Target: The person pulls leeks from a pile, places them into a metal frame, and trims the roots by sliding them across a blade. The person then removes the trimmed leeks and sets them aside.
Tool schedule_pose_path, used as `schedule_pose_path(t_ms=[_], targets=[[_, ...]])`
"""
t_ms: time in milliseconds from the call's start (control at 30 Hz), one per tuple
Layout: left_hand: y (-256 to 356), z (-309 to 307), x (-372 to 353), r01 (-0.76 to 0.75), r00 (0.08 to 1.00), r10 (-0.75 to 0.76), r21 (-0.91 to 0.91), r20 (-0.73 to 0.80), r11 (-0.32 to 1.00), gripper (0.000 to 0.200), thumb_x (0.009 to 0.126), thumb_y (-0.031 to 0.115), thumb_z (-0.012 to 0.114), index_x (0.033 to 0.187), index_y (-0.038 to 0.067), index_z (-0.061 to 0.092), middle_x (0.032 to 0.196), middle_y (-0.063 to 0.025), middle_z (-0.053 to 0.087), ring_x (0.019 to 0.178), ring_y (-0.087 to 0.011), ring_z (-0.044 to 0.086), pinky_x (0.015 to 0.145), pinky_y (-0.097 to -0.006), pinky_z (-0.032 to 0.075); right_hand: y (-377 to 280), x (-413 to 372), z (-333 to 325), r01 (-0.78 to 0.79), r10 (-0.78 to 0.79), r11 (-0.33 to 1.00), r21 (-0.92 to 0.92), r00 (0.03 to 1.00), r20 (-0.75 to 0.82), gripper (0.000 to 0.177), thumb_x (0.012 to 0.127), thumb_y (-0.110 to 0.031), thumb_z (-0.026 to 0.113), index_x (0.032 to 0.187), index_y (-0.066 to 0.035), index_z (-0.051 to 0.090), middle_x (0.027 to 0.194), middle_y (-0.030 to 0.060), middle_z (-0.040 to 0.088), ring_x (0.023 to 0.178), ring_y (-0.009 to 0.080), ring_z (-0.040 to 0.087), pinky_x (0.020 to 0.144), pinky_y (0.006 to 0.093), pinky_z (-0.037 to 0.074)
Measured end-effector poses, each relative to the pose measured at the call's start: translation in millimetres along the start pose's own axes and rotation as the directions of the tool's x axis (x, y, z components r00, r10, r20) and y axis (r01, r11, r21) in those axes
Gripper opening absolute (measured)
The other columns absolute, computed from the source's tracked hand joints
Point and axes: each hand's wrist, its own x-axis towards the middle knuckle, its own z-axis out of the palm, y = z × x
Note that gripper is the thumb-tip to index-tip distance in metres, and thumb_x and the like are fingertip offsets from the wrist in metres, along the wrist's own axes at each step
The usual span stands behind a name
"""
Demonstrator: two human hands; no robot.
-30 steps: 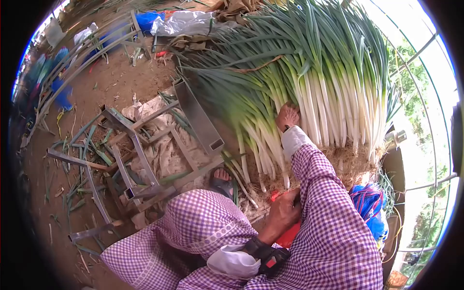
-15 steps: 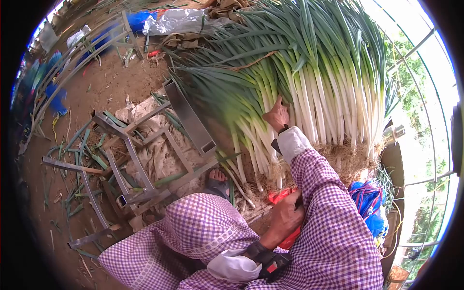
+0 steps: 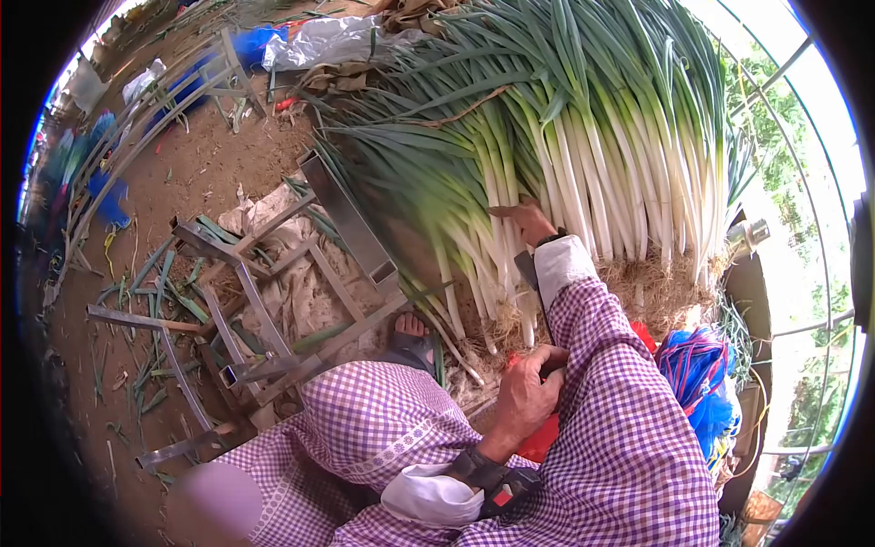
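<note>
A large pile of leeks (image 3: 629, 173) lies ahead, with white stems and rooted ends toward me. My right hand (image 3: 530, 222) reaches among the stems, between a smaller group of leeks (image 3: 497, 173) on the left and the thick stand on the right. One finger stretches left across the stems; the others are partly hidden. My left hand (image 3: 527, 394) is curled closed beside my right sleeve, above my lap. Whatever its fingers hold, if anything, is hidden. Red material (image 3: 541, 439) shows just behind it.
A metal frame (image 3: 351, 219) stands on the left, with cut leaves scattered around it. Blue and pink cord (image 3: 697, 374) lies at right beside the wall. My sandalled foot (image 3: 410, 339) rests near the roots. Silvery sheeting (image 3: 324, 44) lies at the back.
My right hand has drawn slightly toward me, and its raised finger has lowered among the stems. My left hand has moved up a little along the right sleeve.
</note>
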Motion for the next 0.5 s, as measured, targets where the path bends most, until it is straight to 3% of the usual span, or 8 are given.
schedule_pose_path(t_ms=[67,133,200,300,400,500], targets=[[0,0,1,0.003,1.0,-0.003,0.003,0.005,1.0,0.03,0.091,0.005,0.063,0.119,-0.006,0.068,0.112,-0.0191,0.076,0.105,-0.0262,0.074,0.094,-0.0356,0.056,9,-1,-11,-0.026,0.028,0.999,-0.019,0.992,0.12,0.099,0.074,-0.03,0.093,0.15,0.007,0.04,0.142,0.0241,0.054,0.129,0.0311,0.056,0.109,0.0367,0.043],[-3,2,2,-0.007,1.0,0.007,0.01,-0.006,1.0,0.03,0.091,0.006,0.064,0.118,-0.006,0.068,0.111,-0.0187,0.076,0.104,-0.0261,0.074,0.094,-0.0354,0.056,21,3,-24,0.056,-0.022,0.988,-0.142,0.972,0.232,0.084,0.079,-0.035,0.089,0.143,0.004,0.052,0.133,0.0217,0.062,0.12,0.0291,0.062,0.103,0.0369,0.046],[2,2,2,0.021,1.0,-0.021,0.0,0.0,1.0,0.029,0.091,0.005,0.064,0.117,-0.006,0.068,0.11,-0.0181,0.076,0.103,-0.0261,0.074,0.094,-0.0356,0.056,26,6,-24,0.068,-0.017,0.972,-0.224,0.975,0.223,0.069,0.082,-0.038,0.085,0.133,0.001,0.062,0.124,0.019,0.068,0.11,0.0281,0.066,0.097,0.0369,0.049],[0,3,2,0.022,1.0,-0.022,-0.006,0.003,1.0,0.027,0.091,0.005,0.066,0.115,-0.005,0.069,0.109,-0.0172,0.076,0.102,-0.0251,0.074,0.092,-0.0349,0.056,27,3,-16,-0.087,0.101,0.987,-0.138,0.99,0.094,0.055,0.085,-0.04,0.082,0.122,-0.002,0.069,0.117,0.0166,0.071,0.101,0.0285,0.069,0.091,0.0371,0.052],[3,3,5,0.006,1.0,-0.006,-0.031,0.002,0.999,0.024,0.092,0.007,0.068,0.113,-0.004,0.071,0.106,-0.0157,0.077,0.098,-0.0227,0.074,0.09,-0.0335,0.056,26,13,-16,-0.2,0.201,0.98,-0.021,0.978,0.059,0.054,0.086,-0.037,0.082,0.122,0.0,0.066,0.118,0.0174,0.071,0.101,0.0303,0.07,0.089,0.0385,0.053],[1,4,7,-0.017,0.999,0.015,-0.047,-0.046,0.999,0.022,0.093,0.009,0.07,0.111,-0.004,0.072,0.101,-0.0133,0.077,0.093,-0.0187,0.073,0.087,-0.0314,0.056,15,19,-7,-0.33,0.32,0.939,-0.094,0.941,-0.109,0.054,0.088,-0.034,0.081,0.124,0.002,0.063,0.118,0.0184,0.07,0.1,0.0307,0.07,0.087,0.0402,0.054]])
